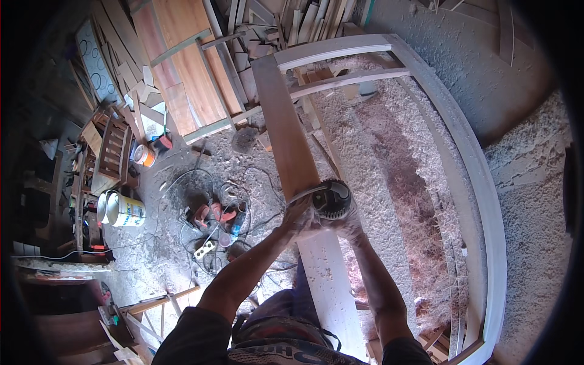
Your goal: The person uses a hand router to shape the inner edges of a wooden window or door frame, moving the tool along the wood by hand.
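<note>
Both of my hands are wrapped around a dark, round-topped power tool [333, 199]; its exact kind cannot be made out from above. It stands on a long wooden board [291, 140] that forms one side of a large door or window frame. My left hand [299, 220] grips the tool's left side, where a cord loops over the wrist. On the other side my right hand [347, 224] closes around it. Beyond the tool the board looks brown; nearer my body its surface [331, 277] is pale and dusty. Tool and hands hide the board's middle.
The frame's curved pale side [471, 164] arcs around on the right, over heaps of shavings [401, 176]. Tangled cords and red tools [213, 216] lie on the floor to the left. White buckets [125, 210], a wooden panel [188, 67] and scrap boards stand farther off.
</note>
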`<control>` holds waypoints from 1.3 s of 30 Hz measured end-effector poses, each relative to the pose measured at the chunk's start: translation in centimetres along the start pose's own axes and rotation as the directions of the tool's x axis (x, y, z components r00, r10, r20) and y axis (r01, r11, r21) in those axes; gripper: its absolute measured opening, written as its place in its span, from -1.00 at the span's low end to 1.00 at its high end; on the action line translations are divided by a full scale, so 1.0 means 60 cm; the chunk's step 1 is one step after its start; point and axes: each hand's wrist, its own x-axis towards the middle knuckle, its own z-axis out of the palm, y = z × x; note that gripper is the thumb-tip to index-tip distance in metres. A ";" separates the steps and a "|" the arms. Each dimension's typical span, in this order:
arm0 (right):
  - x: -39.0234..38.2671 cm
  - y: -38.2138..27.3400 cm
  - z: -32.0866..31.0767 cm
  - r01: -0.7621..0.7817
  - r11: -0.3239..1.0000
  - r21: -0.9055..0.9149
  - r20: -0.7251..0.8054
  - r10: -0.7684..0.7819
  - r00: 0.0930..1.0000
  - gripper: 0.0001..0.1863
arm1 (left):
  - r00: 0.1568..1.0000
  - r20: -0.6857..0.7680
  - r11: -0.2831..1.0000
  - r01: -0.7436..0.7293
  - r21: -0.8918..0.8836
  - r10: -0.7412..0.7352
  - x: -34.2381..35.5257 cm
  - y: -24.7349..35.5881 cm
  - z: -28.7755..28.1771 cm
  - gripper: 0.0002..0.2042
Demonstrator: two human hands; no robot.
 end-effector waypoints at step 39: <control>0.536 0.101 0.068 0.071 0.983 0.168 -0.030 -0.067 0.997 -0.02 | 0.998 0.037 0.950 -0.057 0.306 0.047 0.388 -0.221 -0.287 -0.35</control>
